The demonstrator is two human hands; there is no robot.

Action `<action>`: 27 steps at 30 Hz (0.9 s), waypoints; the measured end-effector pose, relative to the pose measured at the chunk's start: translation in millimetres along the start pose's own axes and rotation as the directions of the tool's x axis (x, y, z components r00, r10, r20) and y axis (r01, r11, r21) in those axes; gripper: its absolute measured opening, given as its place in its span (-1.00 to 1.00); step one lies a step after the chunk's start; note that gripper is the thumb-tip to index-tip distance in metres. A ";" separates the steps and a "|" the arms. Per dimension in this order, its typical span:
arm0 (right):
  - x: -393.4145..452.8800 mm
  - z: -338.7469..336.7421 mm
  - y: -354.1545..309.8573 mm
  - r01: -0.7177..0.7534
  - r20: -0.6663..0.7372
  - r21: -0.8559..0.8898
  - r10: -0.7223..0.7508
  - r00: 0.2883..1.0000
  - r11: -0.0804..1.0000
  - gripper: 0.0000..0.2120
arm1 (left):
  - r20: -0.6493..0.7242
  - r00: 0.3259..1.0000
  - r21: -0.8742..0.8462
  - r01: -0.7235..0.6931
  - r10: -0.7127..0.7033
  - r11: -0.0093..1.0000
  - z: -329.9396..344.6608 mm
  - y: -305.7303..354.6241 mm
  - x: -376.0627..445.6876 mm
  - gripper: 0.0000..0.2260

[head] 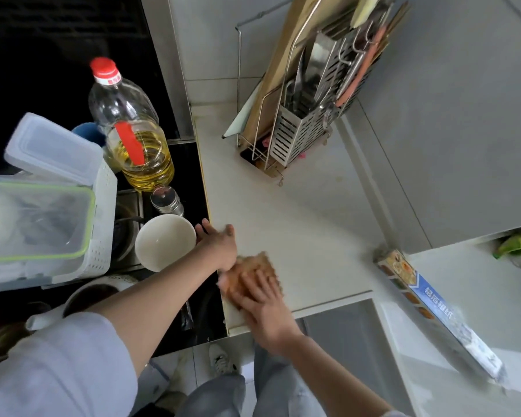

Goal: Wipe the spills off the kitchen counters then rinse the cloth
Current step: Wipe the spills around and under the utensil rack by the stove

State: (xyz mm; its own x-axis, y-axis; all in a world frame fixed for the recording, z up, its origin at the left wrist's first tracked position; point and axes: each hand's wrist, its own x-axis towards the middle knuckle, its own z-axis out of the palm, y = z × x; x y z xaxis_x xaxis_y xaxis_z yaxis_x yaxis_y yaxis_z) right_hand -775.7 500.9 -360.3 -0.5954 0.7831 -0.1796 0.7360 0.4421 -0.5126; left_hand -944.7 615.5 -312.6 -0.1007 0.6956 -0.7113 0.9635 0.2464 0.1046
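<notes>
An orange-brown cloth (254, 264) lies flat on the white counter (298, 230) near its front left corner. My right hand (262, 299) presses down on the cloth with the fingers spread over it. Just left of the cloth, my left hand (220, 242) rests on the counter's left edge, fingers apart and holding nothing, next to a white bowl (164, 240). Motion blur smears both hands and the cloth. No spill shows clearly on the counter.
A steel utensil rack (301, 127) with cutting boards stands at the back. A foil box (433, 308) lies at the right. On the black stove (193, 182) at left stand an oil bottle (133, 130), a small shaker (166, 200) and plastic containers (42, 206).
</notes>
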 end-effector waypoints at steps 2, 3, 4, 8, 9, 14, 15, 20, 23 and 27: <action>3.6 -3.4 20.6 0.099 0.122 -0.124 -0.084 0.989 0.987 -0.51 | 0.037 0.999 -0.021 0.033 -0.032 0.999 -6.0 0.5 -0.3 -0.35; 3.3 -9.1 45.4 0.077 0.073 -0.158 -0.066 0.995 0.985 -0.48 | 0.056 0.997 -0.020 0.052 -0.050 0.998 -10.7 1.4 -2.3 -0.38; 6.9 -22.3 71.6 -0.002 -0.005 -0.182 0.001 1.000 0.983 -0.46 | 0.069 0.996 -0.005 0.052 -0.051 0.999 -14.9 1.1 -2.5 -0.42; 32.8 -81.5 147.8 -0.676 -0.193 -0.051 0.657 0.729 0.735 -0.46 | 0.076 0.996 0.014 0.045 -0.046 0.999 -26.0 1.5 3.2 -0.49; 40.4 -83.9 141.5 -0.744 -0.196 -0.033 0.726 0.659 0.667 -0.45 | 0.095 0.994 0.028 0.042 -0.044 0.999 -25.6 3.2 8.7 -0.48; 46.3 -40.0 44.2 -0.040 0.100 -0.222 0.063 0.993 0.974 -0.43 | 0.027 0.999 0.050 -0.035 0.034 0.998 -33.5 12.8 26.1 -0.34; 43.9 -38.9 47.6 0.106 0.173 -0.241 -0.064 0.983 0.965 -0.48 | 0.000 1.000 0.051 -0.030 0.030 0.998 -37.6 12.0 29.8 -0.31; 84.6 -83.0 145.9 -0.426 -0.197 -0.145 0.395 0.897 0.893 -0.43 | 0.108 0.994 0.076 -0.041 0.032 0.996 -52.5 -2.9 51.9 -0.20; 126.1 -84.0 124.6 -0.710 -0.222 0.028 0.697 0.682 0.704 -0.39 | 0.182 0.983 0.104 -0.038 0.019 0.994 -65.5 5.4 55.0 -0.26; 131.8 -46.3 48.1 -0.286 -0.032 -0.172 0.285 0.958 0.943 -0.39 | 0.180 0.983 0.148 0.012 -0.039 0.989 -76.7 14.8 56.9 -0.41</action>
State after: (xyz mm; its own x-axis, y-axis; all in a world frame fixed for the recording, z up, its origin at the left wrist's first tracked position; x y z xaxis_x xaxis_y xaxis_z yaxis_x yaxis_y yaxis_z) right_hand -803.8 645.6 -369.8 -0.3508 0.8899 -0.2915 0.9194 0.2681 -0.2878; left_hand -955.2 710.4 -298.3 -0.0919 0.5527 -0.8283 0.9883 0.1525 -0.0079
